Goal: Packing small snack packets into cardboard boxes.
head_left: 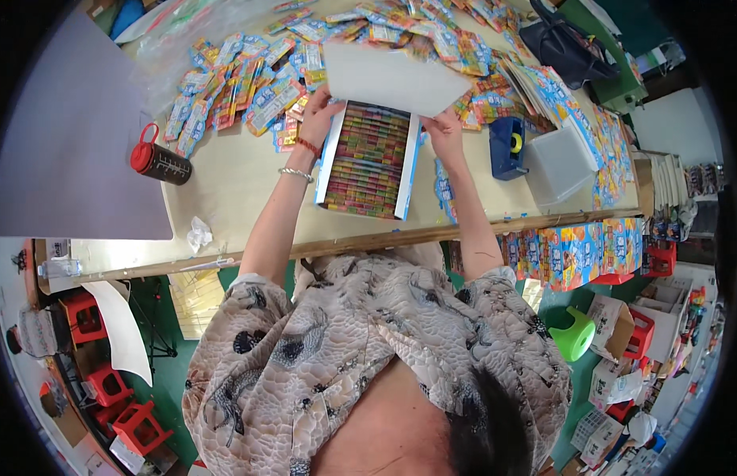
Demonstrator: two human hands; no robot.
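Observation:
An open cardboard box (402, 194) with white inner sides and blue outer edges lies in front of me. Tight rows of small colourful packs (368, 147) fill it. Its white lid (392, 78) stands raised at the far side. My left hand (321, 119) is closed at the far left corner, where lid and side wall meet. At the far right corner my right hand (442, 131) pinches the box's edge by the lid. The fingertips of both hands are partly hidden.
Loose colourful packs (273, 99) are heaped across the far table. A dark bottle with a red lid (160, 163) stands at left, near crumpled tissue (199, 235). To the right are a blue tape dispenser (507, 148), a clear plastic bin (560, 166) and stacked flat printed cartons (551, 91).

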